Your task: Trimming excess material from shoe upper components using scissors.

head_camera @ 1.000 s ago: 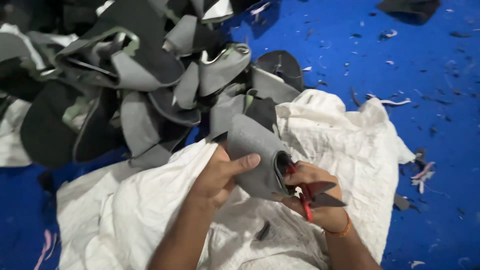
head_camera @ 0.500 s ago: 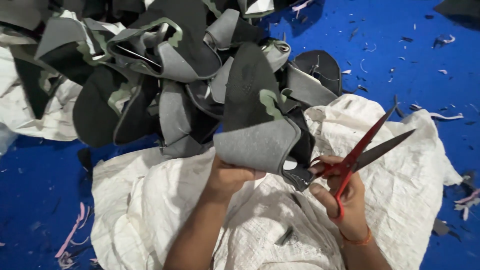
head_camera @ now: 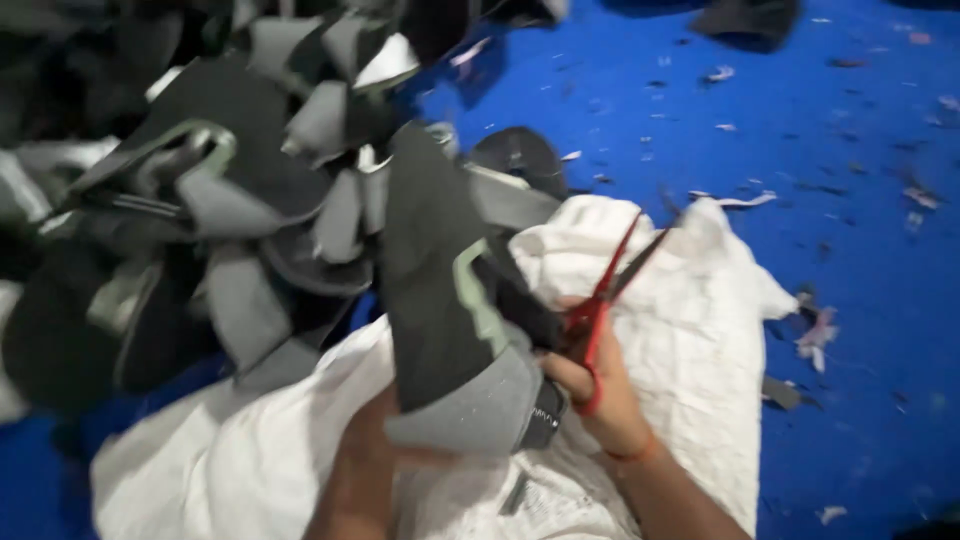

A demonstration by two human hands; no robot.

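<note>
My left hand (head_camera: 368,440) holds up a dark grey and black shoe upper (head_camera: 440,300) with a pale green strip, gripping its lower grey edge; the piece hides most of the hand. My right hand (head_camera: 592,392) grips red-handled scissors (head_camera: 606,290), blades slightly apart and pointing up to the right, right beside the shoe upper's edge. Both hands work over a white woven sack (head_camera: 690,330) spread beneath them.
A big heap of grey and black shoe uppers (head_camera: 220,220) lies at the left and top. The blue floor (head_camera: 840,180) to the right carries scattered small scraps. A dark piece (head_camera: 745,18) rests at the top edge.
The shoe upper has been turned upright and raised in my left hand. The scissors have swung up and closed partly, now sitting close against the piece's right edge. The view shifted.
</note>
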